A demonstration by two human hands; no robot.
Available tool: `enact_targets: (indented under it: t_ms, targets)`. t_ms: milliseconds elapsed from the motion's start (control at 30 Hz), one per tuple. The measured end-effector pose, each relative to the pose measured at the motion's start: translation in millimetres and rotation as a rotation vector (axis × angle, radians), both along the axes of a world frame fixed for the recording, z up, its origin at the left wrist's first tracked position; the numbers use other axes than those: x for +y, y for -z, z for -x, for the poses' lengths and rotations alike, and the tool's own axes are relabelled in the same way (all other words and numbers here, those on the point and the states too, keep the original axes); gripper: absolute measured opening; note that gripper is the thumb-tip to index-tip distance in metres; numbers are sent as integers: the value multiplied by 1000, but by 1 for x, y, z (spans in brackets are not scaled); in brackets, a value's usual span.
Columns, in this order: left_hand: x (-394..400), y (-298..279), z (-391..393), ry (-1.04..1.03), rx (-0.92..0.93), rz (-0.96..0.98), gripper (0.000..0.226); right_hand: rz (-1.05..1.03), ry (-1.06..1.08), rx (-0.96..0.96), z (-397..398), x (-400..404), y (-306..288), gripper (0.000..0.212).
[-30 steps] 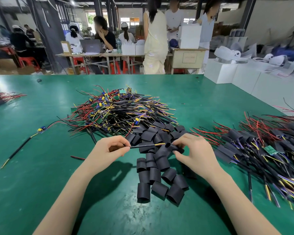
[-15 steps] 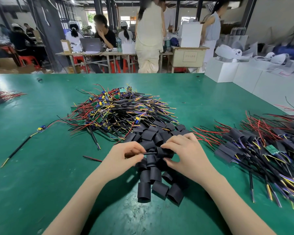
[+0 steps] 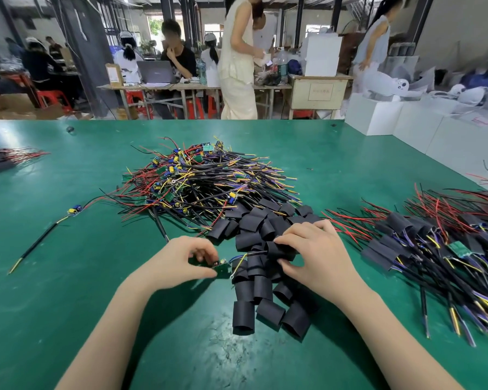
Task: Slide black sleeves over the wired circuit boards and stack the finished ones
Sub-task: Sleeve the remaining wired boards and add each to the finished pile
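Left hand grip pinches a green circuit board just left of the loose sleeve pile on the counter — right hand grip holds one black sleeve over that pile, the board's wires entering it. Finished stack lies right of the pile.

A green counter runs to a workshop floor where a seated person faces an open laptop on a long table. A person in a pale dress stands beside it. Red stools sit underneath, and white boxes line the right side.
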State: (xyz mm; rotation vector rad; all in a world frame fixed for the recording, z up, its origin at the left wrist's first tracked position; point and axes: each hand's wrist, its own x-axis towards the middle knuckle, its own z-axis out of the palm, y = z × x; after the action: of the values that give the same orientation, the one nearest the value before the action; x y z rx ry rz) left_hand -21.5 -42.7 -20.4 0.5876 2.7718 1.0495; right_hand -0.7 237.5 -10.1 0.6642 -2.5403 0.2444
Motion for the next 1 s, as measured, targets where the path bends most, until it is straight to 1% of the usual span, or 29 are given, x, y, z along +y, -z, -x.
enact_targets:
  t_ms: [167,233,300,367,467,533,667,733,833,900,1000]
  targets:
    - [6,0,1,-47,-10,-167,10,36,-6,9,-1,2,-1,31]
    - [10,-1,0,-62,-24,-236,11,70,-11,3,-2,3,0,30]
    - [15,-1,-2,-57,-1,-282,18,113,-26,-18,-2,2,0,29]
    - [18,1,-4,-40,66,-230,25,142,-42,-37,-3,0,0,28]
    - [24,4,-4,-21,146,-144,19,150,-52,-57,-5,-2,0,28]
    - [26,6,-4,-25,174,-122,18,117,-30,-83,-4,0,-1,28]
    - [31,6,-6,-24,208,-181,19,-15,38,-179,-1,8,0,32]
    - [34,5,-8,-18,209,-221,18,-11,26,-191,0,10,1,37]
    - [40,4,-10,11,207,-240,17,63,-86,-155,-2,5,1,44]
    - [43,4,-11,34,222,-232,20,136,-166,-130,-4,-4,2,37]
    - [46,4,-12,55,231,-210,24,204,-218,-77,-5,-17,7,22]
